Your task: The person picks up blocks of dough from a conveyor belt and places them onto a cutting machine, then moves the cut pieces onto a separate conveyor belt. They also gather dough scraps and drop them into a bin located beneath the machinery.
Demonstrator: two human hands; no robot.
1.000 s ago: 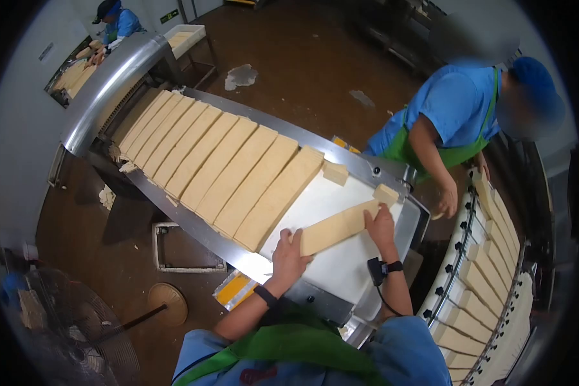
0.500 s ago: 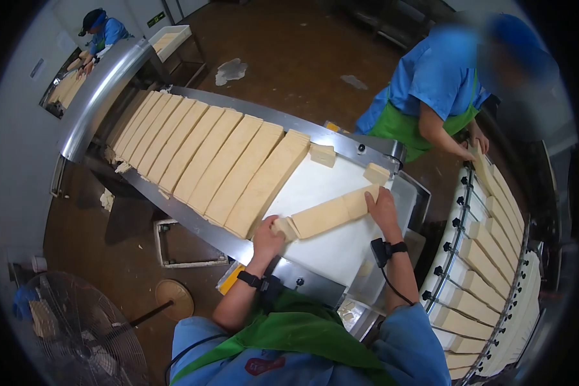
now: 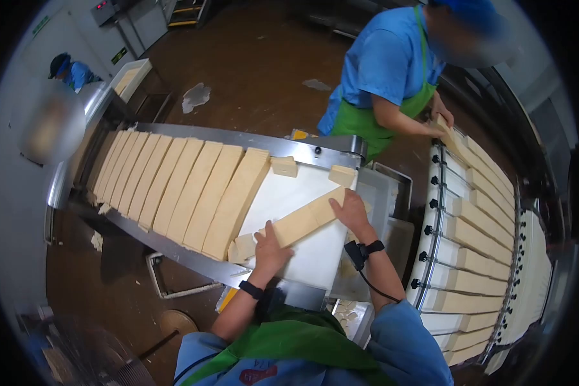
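Note:
A long pale dough strip point(image 3: 310, 217) lies slanted on the white belt point(image 3: 270, 206). My left hand point(image 3: 271, 251) touches its lower left end, fingers apart, beside a small dough piece point(image 3: 242, 248) near the stacked slabs. With its fingers around the strip's upper right end, my right hand point(image 3: 352, 211) holds it. To the left, a row of layered dough slabs point(image 3: 193, 190) covers the belt. Two short dough blocks sit near the far edge, one point(image 3: 284, 166) by the slabs and another point(image 3: 343, 174) close to the belt's end.
Across the belt's end, a co-worker point(image 3: 386, 71) handles dough on a second conveyor point(image 3: 473, 257) at the right. Plastic bins point(image 3: 392, 244) stand between the conveyors. Another person point(image 3: 74, 71) is at the far left. A fan point(image 3: 90, 354) stands at lower left.
My left hand has let go of the small piece, which now lies further left against the slabs, and its fingers have spread. The whole view has shifted.

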